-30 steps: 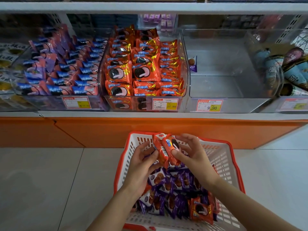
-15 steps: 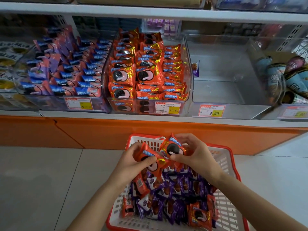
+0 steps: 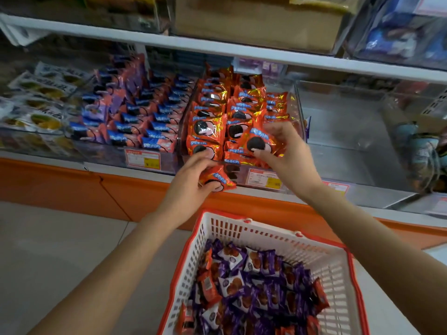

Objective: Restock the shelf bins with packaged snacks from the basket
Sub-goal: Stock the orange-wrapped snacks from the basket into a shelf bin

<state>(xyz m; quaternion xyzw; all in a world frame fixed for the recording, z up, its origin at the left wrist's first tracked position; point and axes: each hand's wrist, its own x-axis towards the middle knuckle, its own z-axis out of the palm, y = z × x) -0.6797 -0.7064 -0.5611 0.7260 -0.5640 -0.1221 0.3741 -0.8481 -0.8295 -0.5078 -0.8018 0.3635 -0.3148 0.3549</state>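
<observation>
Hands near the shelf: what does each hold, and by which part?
Left hand pinches an orange packet by its left end; right hand grips a second orange packet along its right side.

The left hand (image 3: 189,181) grips an orange snack packet (image 3: 217,181) just in front of the clear bin (image 3: 295,102) of matching packets. The right hand (image 3: 291,157) holds a second orange packet (image 3: 257,143) over that bin. Below, the white basket (image 3: 266,228) holds mostly purple packets (image 3: 266,286).

Soft, even indoor light, shadows faint on the floor (image 3: 60,250), gold glare glinted on the orange packets (image 3: 244,110), whole view slightly smeared by motion, shelf (image 3: 242,53) bowed by the wide lens, corners were blurriest.
</observation>
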